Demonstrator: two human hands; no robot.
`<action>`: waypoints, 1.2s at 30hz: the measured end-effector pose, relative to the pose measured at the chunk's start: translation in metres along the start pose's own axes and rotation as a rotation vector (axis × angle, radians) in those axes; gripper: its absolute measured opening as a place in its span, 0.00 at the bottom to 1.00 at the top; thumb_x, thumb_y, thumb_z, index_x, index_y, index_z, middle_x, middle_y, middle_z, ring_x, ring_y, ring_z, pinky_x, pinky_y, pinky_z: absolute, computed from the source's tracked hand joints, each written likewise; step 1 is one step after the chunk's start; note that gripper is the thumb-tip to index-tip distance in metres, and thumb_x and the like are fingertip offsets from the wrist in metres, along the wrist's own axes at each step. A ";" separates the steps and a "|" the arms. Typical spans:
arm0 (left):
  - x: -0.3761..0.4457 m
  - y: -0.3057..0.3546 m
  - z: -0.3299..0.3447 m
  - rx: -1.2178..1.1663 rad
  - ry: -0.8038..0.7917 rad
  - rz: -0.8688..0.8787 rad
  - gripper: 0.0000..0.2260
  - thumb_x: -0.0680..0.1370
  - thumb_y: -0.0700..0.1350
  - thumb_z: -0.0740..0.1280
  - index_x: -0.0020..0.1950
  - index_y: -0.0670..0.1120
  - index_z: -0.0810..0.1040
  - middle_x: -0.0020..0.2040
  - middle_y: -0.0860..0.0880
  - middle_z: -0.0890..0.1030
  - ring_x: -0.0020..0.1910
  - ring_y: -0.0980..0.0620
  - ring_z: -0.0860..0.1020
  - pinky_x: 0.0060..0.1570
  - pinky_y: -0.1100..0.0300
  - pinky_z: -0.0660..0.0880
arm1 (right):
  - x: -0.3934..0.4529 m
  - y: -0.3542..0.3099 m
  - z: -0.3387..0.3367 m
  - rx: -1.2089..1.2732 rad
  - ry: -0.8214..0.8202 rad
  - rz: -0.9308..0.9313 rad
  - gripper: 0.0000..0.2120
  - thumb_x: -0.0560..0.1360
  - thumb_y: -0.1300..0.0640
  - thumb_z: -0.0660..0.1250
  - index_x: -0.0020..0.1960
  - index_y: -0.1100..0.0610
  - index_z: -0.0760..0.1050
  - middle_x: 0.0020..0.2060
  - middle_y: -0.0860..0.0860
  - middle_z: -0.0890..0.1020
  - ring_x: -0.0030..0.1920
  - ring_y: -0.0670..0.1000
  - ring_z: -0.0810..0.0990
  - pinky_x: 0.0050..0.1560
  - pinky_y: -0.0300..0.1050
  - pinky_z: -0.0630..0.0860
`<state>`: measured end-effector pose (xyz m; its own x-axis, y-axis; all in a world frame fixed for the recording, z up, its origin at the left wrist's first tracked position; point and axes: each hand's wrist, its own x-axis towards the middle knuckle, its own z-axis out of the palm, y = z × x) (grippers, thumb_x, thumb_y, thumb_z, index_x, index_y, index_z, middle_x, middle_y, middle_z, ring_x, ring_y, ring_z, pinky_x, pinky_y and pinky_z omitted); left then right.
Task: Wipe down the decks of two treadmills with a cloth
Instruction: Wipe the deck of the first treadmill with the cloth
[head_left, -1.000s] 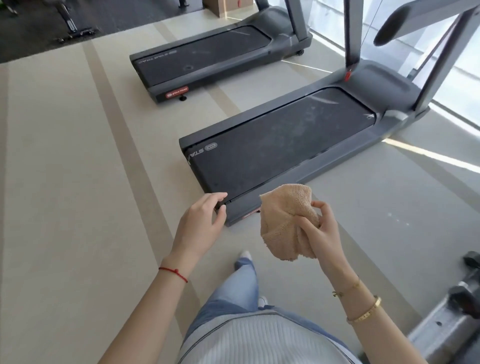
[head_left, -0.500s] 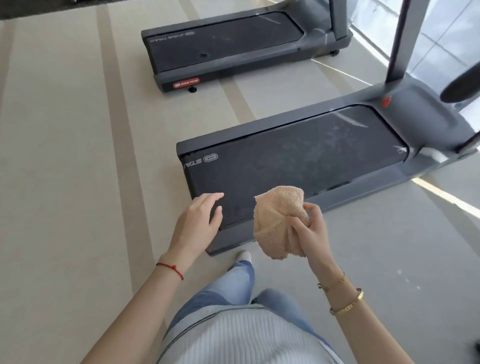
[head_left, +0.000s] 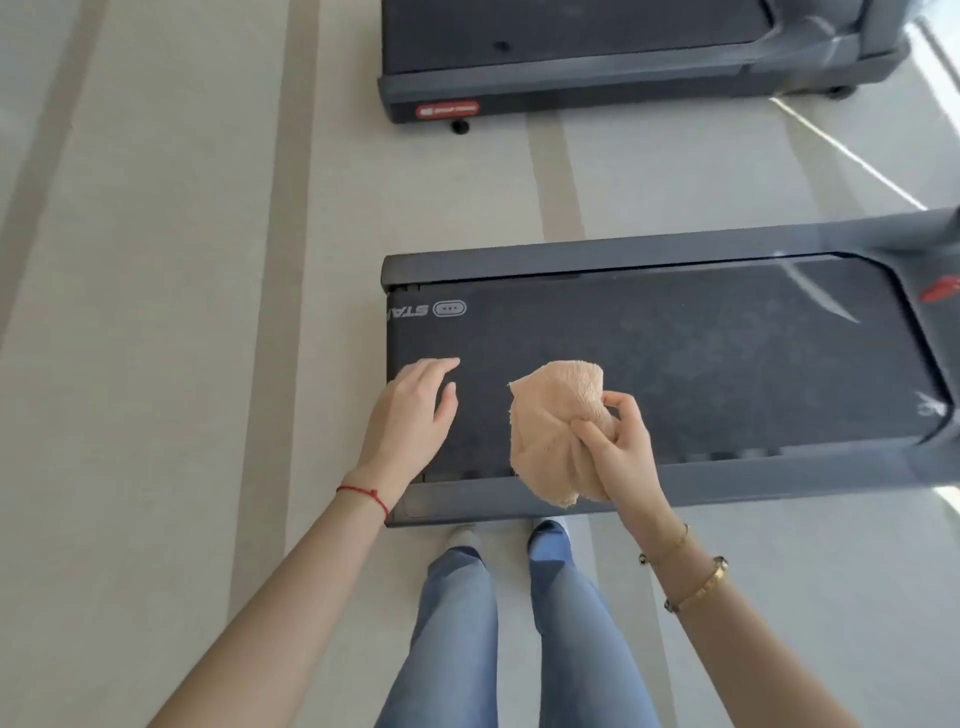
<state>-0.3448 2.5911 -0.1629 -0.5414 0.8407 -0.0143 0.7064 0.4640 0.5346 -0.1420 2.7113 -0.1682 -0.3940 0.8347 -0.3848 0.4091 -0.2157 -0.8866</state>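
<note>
Near treadmill (head_left: 675, 364) now closer underfoot, right hand (head_left: 618, 447) grip clamped on cloth (head_left: 556, 431), left hand (head_left: 410, 415) relaxed, far treadmill (head_left: 597, 57) beyond

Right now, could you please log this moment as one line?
stage: pre-wipe | right hand: grips cloth | left hand: open | near treadmill: cloth above deck

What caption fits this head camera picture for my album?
Right hand holds a peach cloth above the near treadmill; left hand open beside it.

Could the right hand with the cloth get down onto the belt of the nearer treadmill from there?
Probably yes: the right hand holds the cloth directly above the nearer treadmill, with nothing between them.
</note>
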 end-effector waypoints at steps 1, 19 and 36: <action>0.010 -0.002 0.012 -0.001 0.011 -0.021 0.14 0.81 0.41 0.62 0.66 0.43 0.77 0.62 0.48 0.80 0.60 0.47 0.77 0.58 0.54 0.74 | 0.019 0.003 -0.002 -0.017 -0.029 -0.003 0.13 0.76 0.62 0.66 0.58 0.52 0.70 0.49 0.45 0.80 0.48 0.45 0.79 0.44 0.39 0.75; 0.123 -0.251 0.311 0.180 0.151 -0.136 0.15 0.81 0.39 0.62 0.67 0.41 0.76 0.63 0.44 0.79 0.63 0.46 0.76 0.63 0.53 0.72 | 0.338 0.216 0.156 0.045 -0.301 -0.085 0.15 0.77 0.58 0.66 0.62 0.52 0.68 0.51 0.45 0.79 0.48 0.44 0.81 0.41 0.39 0.79; 0.126 -0.379 0.505 0.311 0.208 -0.054 0.17 0.82 0.44 0.61 0.71 0.43 0.73 0.69 0.46 0.75 0.70 0.48 0.71 0.69 0.52 0.67 | 0.452 0.449 0.207 -0.676 0.043 -0.690 0.32 0.75 0.59 0.63 0.76 0.58 0.56 0.71 0.58 0.65 0.69 0.61 0.64 0.68 0.55 0.62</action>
<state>-0.4499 2.6623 -0.7942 -0.6397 0.7532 0.1535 0.7620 0.5952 0.2553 -0.3072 2.8869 -0.7938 -0.7003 0.6889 0.1871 0.4910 0.6551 -0.5743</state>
